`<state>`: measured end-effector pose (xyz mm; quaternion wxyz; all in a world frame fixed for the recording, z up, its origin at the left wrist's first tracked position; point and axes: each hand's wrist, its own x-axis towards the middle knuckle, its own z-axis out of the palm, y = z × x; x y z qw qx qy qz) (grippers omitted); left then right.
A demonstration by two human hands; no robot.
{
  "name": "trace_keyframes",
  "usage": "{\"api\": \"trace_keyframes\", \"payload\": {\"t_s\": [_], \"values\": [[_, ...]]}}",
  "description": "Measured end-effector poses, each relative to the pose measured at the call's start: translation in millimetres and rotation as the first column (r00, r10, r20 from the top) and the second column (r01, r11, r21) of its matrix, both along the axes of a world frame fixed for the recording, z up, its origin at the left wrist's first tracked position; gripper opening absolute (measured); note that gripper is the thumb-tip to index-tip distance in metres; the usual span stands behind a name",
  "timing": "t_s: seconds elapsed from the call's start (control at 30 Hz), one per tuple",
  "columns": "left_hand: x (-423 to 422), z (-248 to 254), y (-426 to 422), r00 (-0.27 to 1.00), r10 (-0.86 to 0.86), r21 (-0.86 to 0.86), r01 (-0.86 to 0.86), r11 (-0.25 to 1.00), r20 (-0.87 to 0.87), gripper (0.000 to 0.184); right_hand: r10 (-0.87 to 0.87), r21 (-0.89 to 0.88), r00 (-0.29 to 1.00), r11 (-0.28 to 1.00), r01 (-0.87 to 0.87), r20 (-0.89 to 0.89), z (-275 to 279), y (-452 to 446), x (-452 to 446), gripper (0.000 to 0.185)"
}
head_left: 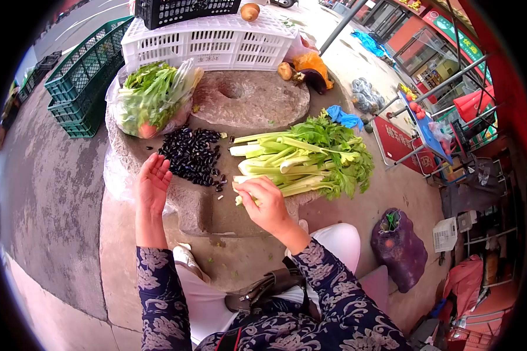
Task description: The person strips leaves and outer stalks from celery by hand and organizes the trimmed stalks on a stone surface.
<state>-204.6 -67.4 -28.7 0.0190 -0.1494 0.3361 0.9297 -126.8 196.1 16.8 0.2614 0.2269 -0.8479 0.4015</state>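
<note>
On a round stone slab (219,228) lies a spread pile of black beans (192,155). My left hand (154,178) is at the pile's left front side, palm turned up and inward, fingers extended, with nothing visible in it. To the right of the beans lies a heap of celery (293,155), pale stalks to the left and leaves to the right. My right hand (263,199) is at the front end of the stalks, fingers curled together; what they hold, if anything, is hidden. A small white bit lies on the stone between my hands.
Behind are a clear bag of greens (152,99), a millstone (252,100), a white crate (208,44), a black crate (184,10) and an eggplant (313,80). Green crates (88,76) stand left; a purple mesh sack (398,251) is on the ground at right.
</note>
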Motion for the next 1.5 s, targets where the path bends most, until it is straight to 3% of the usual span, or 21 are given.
{"api": "trace_keyframes", "payload": {"t_s": [0.07,0.17,0.23,0.37,0.43,0.57,0.67,0.77,0.83,0.9,0.93,1.03,1.13,1.23,1.27,1.3,1.33,1.37,1.4,1.43,1.5], "values": [[5.1,9.4,12.8,0.995,-0.043,-0.086,0.035,0.996,-0.091,0.021,-0.158,-0.172,0.949,0.963,0.21,0.274,-5.6,41.0,40.5,0.011],[18.5,21.7,41.0,0.962,-0.136,-0.293,0.062,0.954,-0.238,0.023,0.03,-0.625,0.811,0.655,0.426,0.584,-17.2,96.5,70.2,0.026],[26.2,36.0,73.1,0.931,-0.202,-0.537,0.009,0.844,-0.303,0.024,0.187,-0.786,0.792,0.38,0.487,0.581,-9.2,118.2,74.8,0.032],[22.6,68.7,150.2,0.752,-0.51,-0.804,-0.045,0.593,-0.418,0.031,0.482,-0.854,0.75,-0.005,0.52,0.454,-14.1,143.7,63.7,0.045],[25.2,109.8,193.6,0.66,-0.671,-0.941,-0.213,0.264,-0.338,0.037,0.528,-0.841,0.734,-0.067,0.537,0.427,-8.6,146.5,55.3,0.043],[-17.8,100.3,278.9,0.532,-0.833,-0.873,-0.468,-0.136,-0.155,0.075,0.586,-0.815,0.722,-0.171,0.554,0.368,-16.4,158.5,36.8,0.034],[-49.0,86.9,328.6,0.551,-0.83,-0.771,-0.489,-0.407,0.088,0.104,0.635,-0.78,0.676,-0.179,0.599,0.374,-18.0,167.2,35.0,0.029],[-88.3,64.6,352.4,0.575,-0.755,-0.76,-0.324,-0.563,0.315,0.121,0.637,-0.777,0.661,-0.15,0.612,0.398,-16.4,173.0,29.1,0.024],[-103.1,67.4,358.4,0.551,-0.681,-0.755,-0.133,-0.642,0.482,0.114,0.594,-0.781,0.664,-0.093,0.617,0.454,-18.0,174.6,11.8,0.019],[-100.1,72.7,354.5,0.424,-0.783,-0.878,0.065,-0.474,0.455,0.104,0.587,-0.765,0.611,0.022,0.644,0.531,-19.4,182.3,-6.2,0.02],[-101.7,61.4,352.4,0.534,-0.754,-0.886,-0.022,-0.464,0.382,0.094,0.6,-0.781,0.604,0.056,0.623,0.525,-16.5,186.4,-11.8,0.02],[-105.3,59.8,351.5,0.584,-0.681,-0.826,-0.032,-0.563,0.441,0.087,0.628,-0.805,0.585,0.117,0.582,0.514,-15.0,191.6,-14.2,0.021],[-113.5,70.9,352.7,0.392,-0.725,-0.812,0.117,-0.572,0.567,0.081,0.638,-0.821,0.59,0.119,0.559,0.495,-21.5,196.3,-7.7,0.026],[-125.5,58.4,353.3,0.358,-0.732,-0.809,0.143,-0.57,0.579,0.085,0.65,-0.813,0.505,0.343,0.471,0.568,-19.1,223.0,3.7,0.029],[-127.5,52.9,352.1,0.356,-0.748,-0.824,0.14,-0.549,0.56,0.087,0.605,-0.793,0.515,0.504,0.343,0.607,-18.2,244.0,7.3,0.029],[-119.6,55.1,352.7,0.454,-0.709,-0.8,0.014,-0.6,0.54,0.091,0.45,-0.7,0.584,0.641,0.316,0.676,-2.6,267.2,15.0,0.028],[-106.7,63.4,353.3,0.55,-0.668,-0.752,-0.104,-0.651,0.502,0.096,0.242,-0.613,0.663,0.676,0.408,0.709,8.5,291.8,20.6,0.029],[-93.5,71.5,353.4,0.639,-0.626,-0.68,-0.212,-0.702,0.447,0.1,-0.029,-0.553,0.732,0.636,0.539,0.681,-0.7,321.1,17.9,0.025],[-81.5,75.5,353.5,0.672,-0.65,-0.717,-0.251,-0.65,0.354,0.104,-0.318,-0.486,0.703,0.542,0.686,0.636,-10.4,352.9,14.2,0.022],[-67.6,78.3,355.5,0.67,-0.709,-0.737,-0.363,-0.57,0.218,0.102,-0.679,-0.335,0.545,0.43,0.838,0.492,-35.5,384.7,6.8,0.023],[-35.3,79.8,362.2,0.615,-0.785,-0.718,-0.577,-0.39,-0.067,0.098,-0.964,-0.012,0.267,0.266,0.964,0.014,-93.6,430.5,-12.8,0.027]]}}
